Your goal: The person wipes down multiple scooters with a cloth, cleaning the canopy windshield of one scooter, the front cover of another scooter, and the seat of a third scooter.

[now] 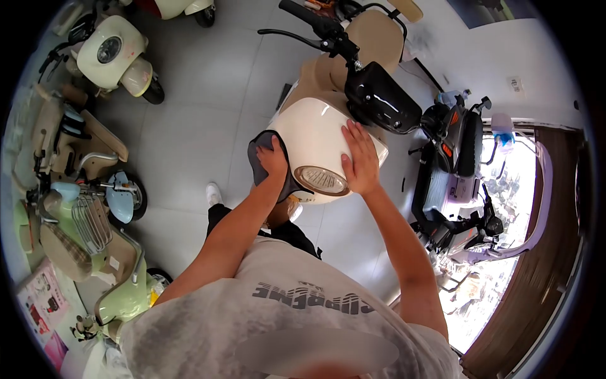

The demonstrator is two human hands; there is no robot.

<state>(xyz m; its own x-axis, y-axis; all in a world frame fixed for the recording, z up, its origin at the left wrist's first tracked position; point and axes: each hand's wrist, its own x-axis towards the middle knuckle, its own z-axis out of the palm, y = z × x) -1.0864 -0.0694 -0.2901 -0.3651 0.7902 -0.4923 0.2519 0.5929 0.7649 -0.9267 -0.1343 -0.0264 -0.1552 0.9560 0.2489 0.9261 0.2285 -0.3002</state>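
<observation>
A cream scooter front shell (319,129) with a round ribbed headlight (322,180) stands in front of me. My left hand (271,158) presses a dark grey cloth (257,165) with a black edge against the shell's left side; its fingers are bent on the fabric. On the upper right of the shell lies my right hand (361,158), palm down with fingers stretched out, holding nothing. Its thumb rests above the headlight. Above the shell are black handlebars (325,31) and a glossy black cover (382,98).
Other scooters stand at the left, among them a cream one (117,54) and a light green one (120,290). Black and orange electric bikes (448,145) are at the right, near a bright doorway (505,208). Grey floor tiles (196,139) run between.
</observation>
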